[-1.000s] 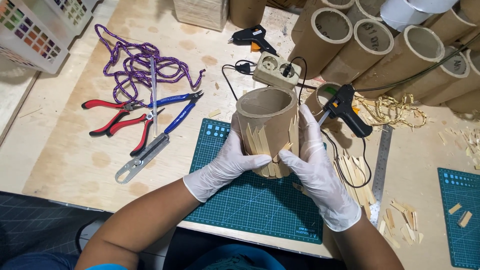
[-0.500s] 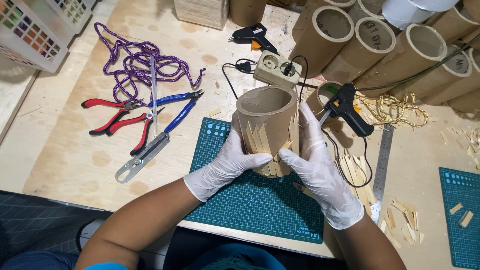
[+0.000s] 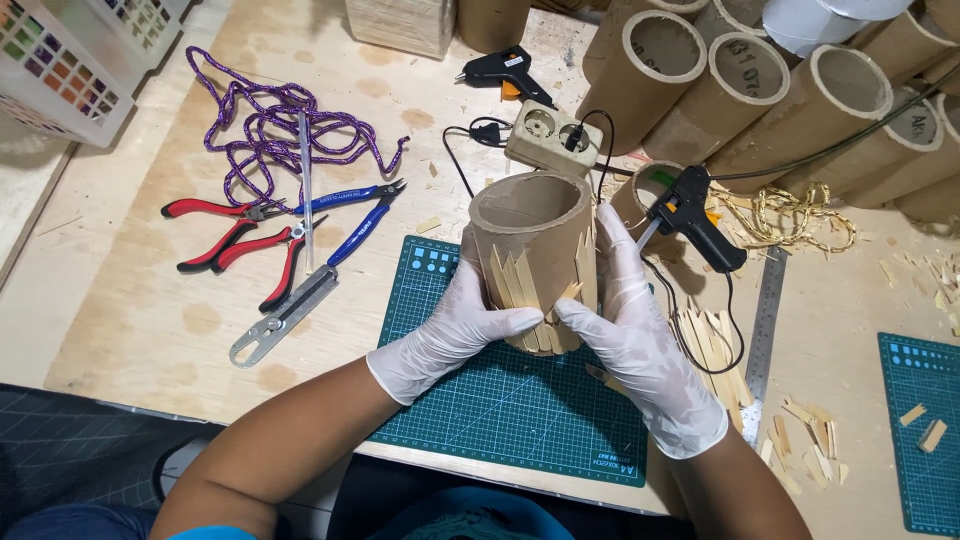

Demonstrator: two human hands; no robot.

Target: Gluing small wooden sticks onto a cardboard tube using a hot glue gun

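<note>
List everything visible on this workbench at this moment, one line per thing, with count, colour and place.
upright cardboard tube with wood strips glued on: 1, brown, on mat, held by both hands
green cutting mat: 1, under tube; second at right edge
black glue gun: 1, right of tube; another behind
beige power strip: 1, behind tube
red-handled pliers: 2, left
blue-handled pliers: 1, left
purple rope: 1, tangled, far left
large cardboard tubes: several, brown, top right
steel ruler: 1, right
loose wood strips: many, pale, right
left hand: white glove, on tube
right hand: white glove, on tube
</note>
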